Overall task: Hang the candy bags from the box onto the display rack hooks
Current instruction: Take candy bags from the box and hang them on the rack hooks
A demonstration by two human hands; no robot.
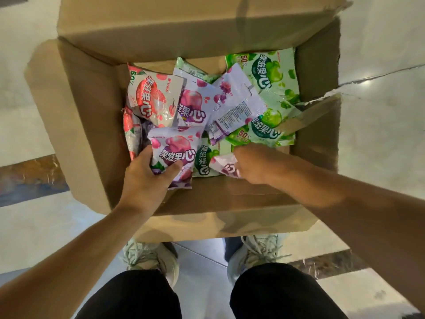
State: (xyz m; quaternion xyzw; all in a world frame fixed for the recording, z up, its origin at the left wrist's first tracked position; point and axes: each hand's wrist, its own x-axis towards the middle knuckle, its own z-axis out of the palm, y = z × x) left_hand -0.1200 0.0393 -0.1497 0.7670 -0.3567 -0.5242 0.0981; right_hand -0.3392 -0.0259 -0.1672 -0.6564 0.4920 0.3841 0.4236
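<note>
Glossy pale marble floor [379, 42], dark veined inlay band [30, 176], soft overhead light reflections

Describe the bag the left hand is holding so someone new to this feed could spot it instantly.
Start at the open cardboard box on the floor and go to its near-left corner. There the left hand grips a purple grape candy bag by its lower end. Unlike the other purple bags, it faces up with its print upright to the camera.

The right hand's [249, 163] fingertips are buried under bags; the far box flap [184, 17] runs off the top edge.
</note>
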